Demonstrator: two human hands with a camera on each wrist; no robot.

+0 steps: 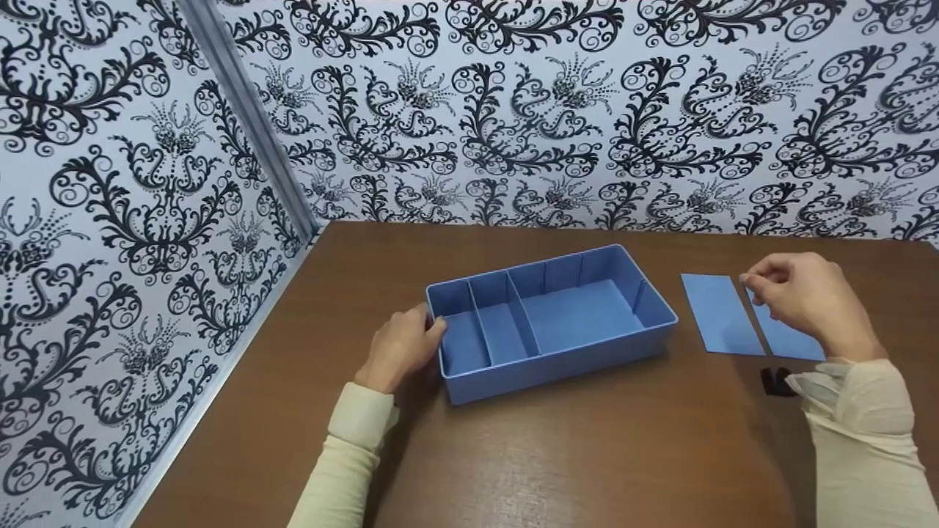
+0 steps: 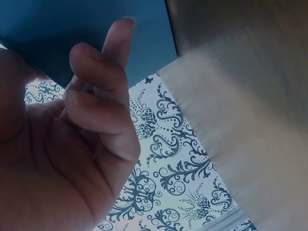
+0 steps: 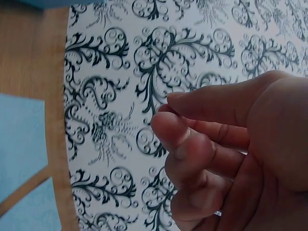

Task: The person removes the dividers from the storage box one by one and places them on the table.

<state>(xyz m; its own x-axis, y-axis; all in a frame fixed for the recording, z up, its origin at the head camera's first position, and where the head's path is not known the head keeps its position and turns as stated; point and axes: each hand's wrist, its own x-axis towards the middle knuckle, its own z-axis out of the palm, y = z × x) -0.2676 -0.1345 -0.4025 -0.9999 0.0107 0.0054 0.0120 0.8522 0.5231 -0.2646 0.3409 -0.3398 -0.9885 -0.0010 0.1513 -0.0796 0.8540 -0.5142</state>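
Blue divided tray [image 1: 579, 312] standing at the middle of the brown table [image 1: 587, 455], two upright partitions seated in its left part. Left hand [image 1: 400, 348] rests against the tray's left end wall, fingers loosely curled, grasping nothing. Right hand [image 1: 803, 297] hovers with fingers curled and empty over two loose blue divider panels [image 1: 722, 315] – lying flat, side by side, just right of the tray – near a small black object [image 1: 776, 381]

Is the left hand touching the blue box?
Touching. In the head view the left hand rests against the left end wall of the blue box. The left wrist view shows a fingertip lying on the box's dark blue surface.
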